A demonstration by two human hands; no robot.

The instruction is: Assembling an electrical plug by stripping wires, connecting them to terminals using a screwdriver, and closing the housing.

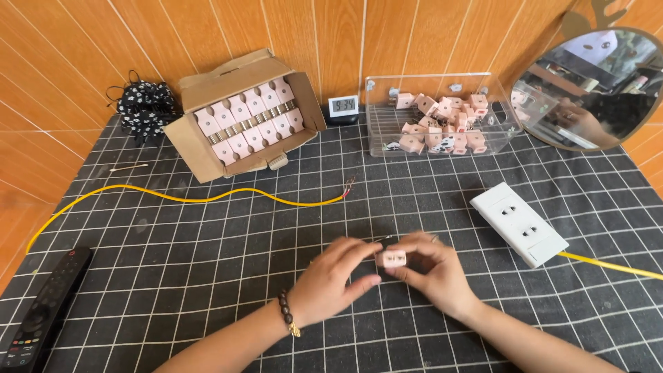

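Pink plug adapter [394, 259] pinched between both hands, low centre over the black grid mat [207, 262].

Adapter is small, blocky, pale pink; face toward the camera shows two dark slots side by side. Right hand [431, 271] has fingertips closed on its right side and top, left hand [331, 280] has thumb and forefinger closed on its left side; beaded bracelet [288, 314] on the left wrist. Right of the hands: white socket strip [518, 223] with yellow cable [611, 266]. Behind: clear plastic bin [442, 114] of loose pink adapters, small digital clock [342, 106], open cardboard box [242, 114] with adapters packed in rows. A second yellow wire [186, 199] runs across the mat, bare end near centre. Black remote [41, 311] at the left edge; round mirror [594, 86] top right.
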